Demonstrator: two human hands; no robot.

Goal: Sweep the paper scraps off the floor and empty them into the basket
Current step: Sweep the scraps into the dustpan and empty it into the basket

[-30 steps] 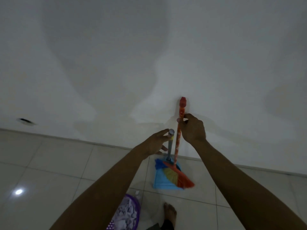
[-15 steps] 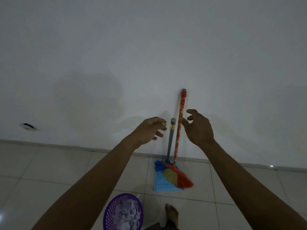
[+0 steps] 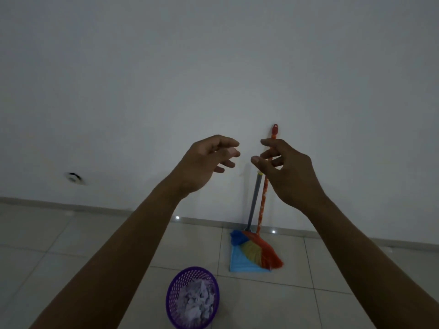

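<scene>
A broom [image 3: 262, 200] with an orange patterned handle and multicoloured bristles leans upright against the white wall. Beside it stands a blue dustpan [image 3: 240, 260] with a grey handle, also against the wall. A purple mesh basket [image 3: 175, 288] on the tiled floor holds white paper scraps [image 3: 194, 302]. My left hand [image 3: 204, 162] hovers in the air left of the handles, fingers loosely curled, holding nothing. My right hand [image 3: 287, 172] hangs in front of the broom handle, fingers relaxed, not gripping it.
A white wall [image 3: 213, 67] fills the upper view, with a small round fitting [image 3: 74, 178] low on its left. Pale floor tiles [image 3: 71, 245] run from the skirting toward me.
Both hands have let go of the broom and dustpan handles and drawn back from the wall. The view has pulled away, bringing the whole basket into sight.
</scene>
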